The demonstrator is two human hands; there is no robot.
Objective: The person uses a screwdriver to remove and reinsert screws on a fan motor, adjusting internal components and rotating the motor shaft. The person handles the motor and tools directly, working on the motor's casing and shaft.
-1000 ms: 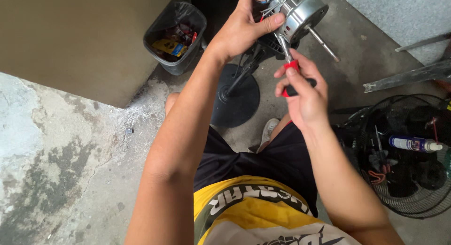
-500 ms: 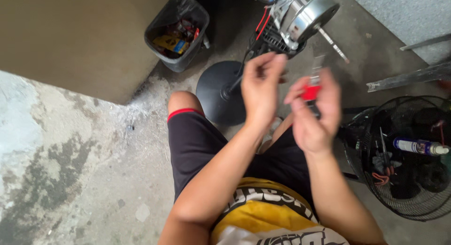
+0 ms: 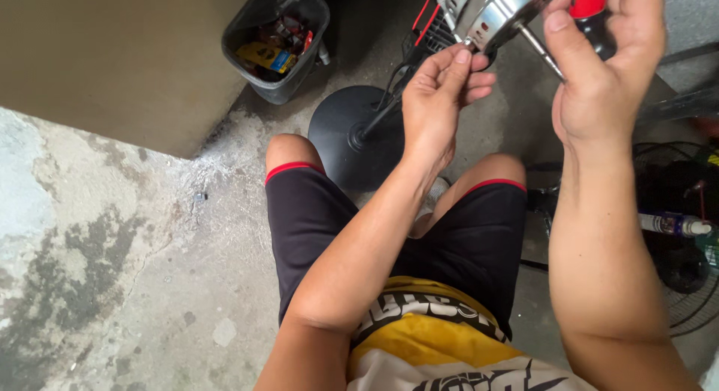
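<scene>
A bare fan motor (image 3: 496, 10) with a metal housing and a thin shaft stands on a pole above a round black base (image 3: 352, 136), between my knees. My left hand (image 3: 442, 99) is just below the motor, fingertips pinched together at the housing's lower edge; whether a small part sits between them I cannot tell. My right hand (image 3: 603, 69) is raised beside the shaft and grips a screwdriver with a red and black handle (image 3: 589, 7). Red wires show at the back of the motor.
A black bin (image 3: 278, 43) with scraps stands at the upper left beside a brown wall. A wire fan guard (image 3: 685, 234) lies on the floor at right, holding a small white and blue tube (image 3: 670, 224). The concrete floor is stained.
My left hand dropped from the top of the motor to its underside, fingers pinching. My right hand rose with the screwdriver to beside the shaft. The view moved closer.
</scene>
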